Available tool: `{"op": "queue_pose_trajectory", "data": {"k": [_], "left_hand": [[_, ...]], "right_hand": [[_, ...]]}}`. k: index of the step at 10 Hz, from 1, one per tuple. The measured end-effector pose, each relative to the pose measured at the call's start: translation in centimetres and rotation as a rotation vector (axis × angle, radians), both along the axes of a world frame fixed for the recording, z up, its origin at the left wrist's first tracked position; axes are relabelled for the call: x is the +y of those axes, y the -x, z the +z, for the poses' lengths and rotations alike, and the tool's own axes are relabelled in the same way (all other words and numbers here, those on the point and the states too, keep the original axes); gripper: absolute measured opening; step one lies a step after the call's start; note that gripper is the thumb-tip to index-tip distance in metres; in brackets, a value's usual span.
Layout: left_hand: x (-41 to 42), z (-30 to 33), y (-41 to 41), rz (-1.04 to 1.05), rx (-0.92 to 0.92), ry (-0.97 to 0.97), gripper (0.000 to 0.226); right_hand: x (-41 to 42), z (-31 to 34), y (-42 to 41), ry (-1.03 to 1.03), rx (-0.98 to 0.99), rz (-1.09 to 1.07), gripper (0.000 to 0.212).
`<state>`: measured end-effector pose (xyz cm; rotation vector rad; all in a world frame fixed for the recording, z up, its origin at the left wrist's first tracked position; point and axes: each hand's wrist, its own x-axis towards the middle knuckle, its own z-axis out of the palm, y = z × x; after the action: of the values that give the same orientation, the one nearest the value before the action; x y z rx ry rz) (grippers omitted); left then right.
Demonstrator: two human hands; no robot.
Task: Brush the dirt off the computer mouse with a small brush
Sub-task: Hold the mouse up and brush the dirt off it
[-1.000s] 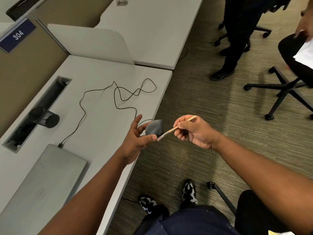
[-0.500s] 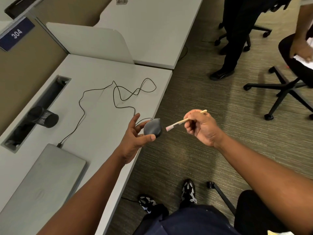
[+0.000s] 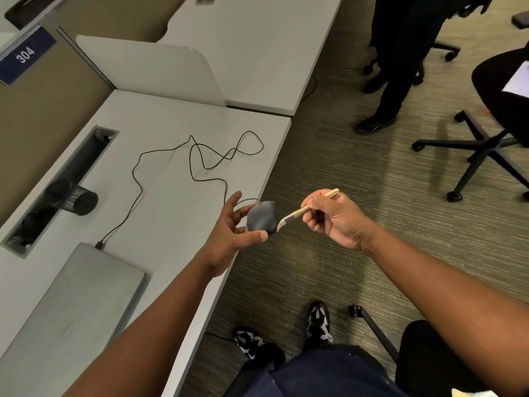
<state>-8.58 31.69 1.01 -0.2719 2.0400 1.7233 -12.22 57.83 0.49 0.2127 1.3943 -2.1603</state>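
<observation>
- The left hand (image 3: 229, 233) holds the computer mouse (image 3: 262, 216) in the air at the bench (image 3: 160, 173) edge, thumb under its near end and fingers behind its far side; the forefinger stands up free.
- The mouse is dark grey, held with its top towards the wearer's right, partly over the carpeted floor (image 3: 329, 173).
- The right hand (image 3: 336, 217) pinches the small brush (image 3: 306, 208) by its pale wooden handle, fingers curled round it, handle end pointing up and right.
- The bristles touch the lower right edge of the mouse and appear bent against it.
- Change noted: half a second ago the bristles stood clear of the mouse with a gap between; that gap has closed, and the right hand has moved left and down towards the mouse.
- One second ago the brush was likewise against the mouse, so contact has been broken and made again.
- The left hand and mouse sit in nearly the same place as before.
- The mouse cable (image 3: 200, 159) runs in loose loops across the bench to a plug at the corner of the closed grey laptop (image 3: 77, 299); its lie is unchanged.
- A black mesh cup (image 3: 76, 197) lies on its side at the bench's cable slot (image 3: 57, 184).
- A blue plate reading 304 (image 3: 25, 54) is fixed on the partition.
- A standing person in dark trousers (image 3: 400, 53) and an office chair base (image 3: 483, 150) are on the floor beyond.
</observation>
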Motion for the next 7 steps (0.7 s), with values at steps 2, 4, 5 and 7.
{"op": "queue_pose_trajectory", "data": {"k": [2,4,5,7], "left_hand": [[0.1,-0.1,-0.2,-0.059,0.012,0.026,0.125],[0.4,0.2,-0.5,-0.140,0.076,0.114,0.133],[1.0,1.0,-1.0,-0.212,0.122,0.208,0.144],[2.0,1.7,-1.3,-0.311,0.224,0.306,0.147]], "right_hand": [[0.1,-0.9,0.2,-0.073,-0.039,-0.119,0.016],[-0.1,-1.0,0.4,-0.090,-0.047,-0.275,0.012],[-0.1,-0.2,0.5,-0.135,0.007,-0.225,0.021],[-0.6,1.8,0.9,-0.243,0.163,-0.044,0.028]]}}
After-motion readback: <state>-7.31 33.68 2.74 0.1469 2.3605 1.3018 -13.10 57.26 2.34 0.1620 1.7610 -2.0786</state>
